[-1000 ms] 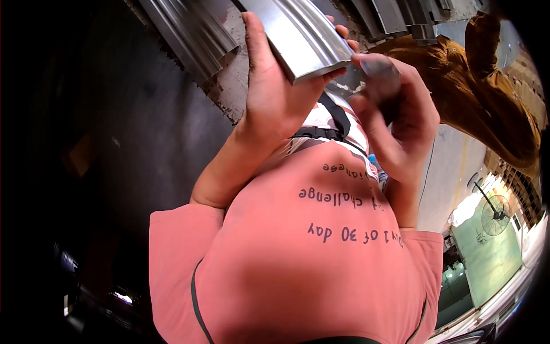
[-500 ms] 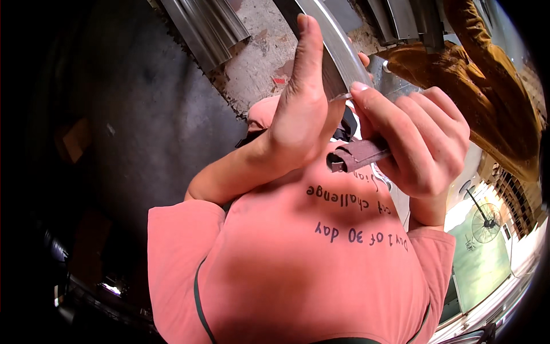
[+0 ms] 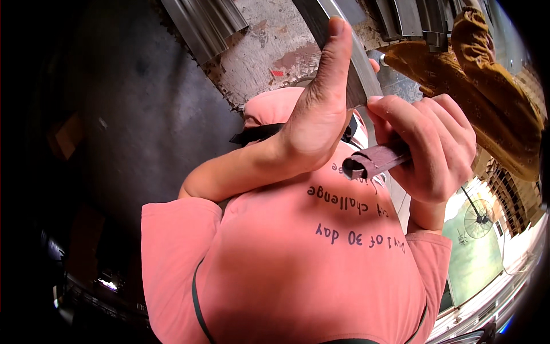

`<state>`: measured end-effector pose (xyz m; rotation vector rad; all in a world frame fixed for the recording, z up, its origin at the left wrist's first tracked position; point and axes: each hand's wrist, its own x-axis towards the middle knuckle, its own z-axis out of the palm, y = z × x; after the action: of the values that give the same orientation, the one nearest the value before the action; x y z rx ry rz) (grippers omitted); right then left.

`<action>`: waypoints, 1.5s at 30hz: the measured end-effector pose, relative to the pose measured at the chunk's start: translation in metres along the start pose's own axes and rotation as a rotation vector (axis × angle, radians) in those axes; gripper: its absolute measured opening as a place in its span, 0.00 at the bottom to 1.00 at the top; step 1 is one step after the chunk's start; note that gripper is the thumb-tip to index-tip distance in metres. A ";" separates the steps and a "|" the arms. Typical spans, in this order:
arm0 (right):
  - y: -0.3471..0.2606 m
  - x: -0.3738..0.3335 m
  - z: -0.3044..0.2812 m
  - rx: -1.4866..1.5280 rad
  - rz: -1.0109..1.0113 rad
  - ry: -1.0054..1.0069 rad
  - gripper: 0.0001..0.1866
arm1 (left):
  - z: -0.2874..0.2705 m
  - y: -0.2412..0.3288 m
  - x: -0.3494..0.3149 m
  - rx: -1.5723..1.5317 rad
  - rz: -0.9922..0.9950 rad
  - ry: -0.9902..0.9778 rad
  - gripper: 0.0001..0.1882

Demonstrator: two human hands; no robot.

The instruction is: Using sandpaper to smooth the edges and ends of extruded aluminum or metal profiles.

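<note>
My left hand (image 3: 318, 109) is wrapped around a long grey metal strip (image 3: 361, 77), its thumb lying up along the near side and fingertips showing past the far edge. The strip slopes from the top of the view down to my right hand (image 3: 432, 146). There, my right thumb and forefinger touch the strip's lower end. Curled in the other right fingers is a rolled piece of brown sheet, like sandpaper (image 3: 375, 161), with its open end pointing left. What the right palm covers is hidden.
Ribbed metal profiles (image 3: 209, 28) lie at the upper left on a scuffed, paint-worn surface (image 3: 263, 57). More metal pieces (image 3: 404, 20) sit at the upper right. Brown work clothing (image 3: 498, 86) with a gathered cuff is close on the right. A fan (image 3: 480, 219) stands farther off.
Both hands and the metal strip have shifted a little right and down in the view, the rolled sheet with them. The brown cuff at the upper right has moved. Both grips look the same.
</note>
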<state>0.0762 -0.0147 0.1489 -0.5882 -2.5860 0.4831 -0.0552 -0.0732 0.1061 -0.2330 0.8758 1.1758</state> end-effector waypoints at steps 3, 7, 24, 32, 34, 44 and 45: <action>0.028 -0.010 0.011 -0.027 -0.018 0.029 0.11 | -0.005 -0.009 0.032 0.080 0.053 -0.038 0.41; 0.075 -0.025 0.035 0.089 0.070 0.046 0.11 | -0.004 -0.022 0.080 0.074 0.030 -0.045 0.41; 0.108 -0.042 0.054 0.361 0.352 -0.003 0.13 | -0.024 -0.042 0.119 0.057 0.063 -0.096 0.40; 0.098 -0.047 0.053 0.025 0.111 0.007 0.09 | -0.025 -0.045 0.121 0.044 0.057 -0.099 0.31; 0.097 -0.051 0.055 -0.074 0.072 0.014 0.14 | -0.030 -0.048 0.122 -0.022 0.034 -0.083 0.28; 0.090 -0.051 0.063 -0.129 0.025 0.041 0.14 | -0.032 -0.051 0.119 -0.033 0.055 -0.076 0.29; 0.090 -0.052 0.064 -0.086 0.037 0.065 0.13 | -0.031 -0.050 0.118 -0.015 0.050 -0.078 0.30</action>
<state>0.1164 0.0221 0.0389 -0.6707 -2.5483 0.3598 -0.0138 -0.0285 -0.0108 -0.1770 0.8090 1.2302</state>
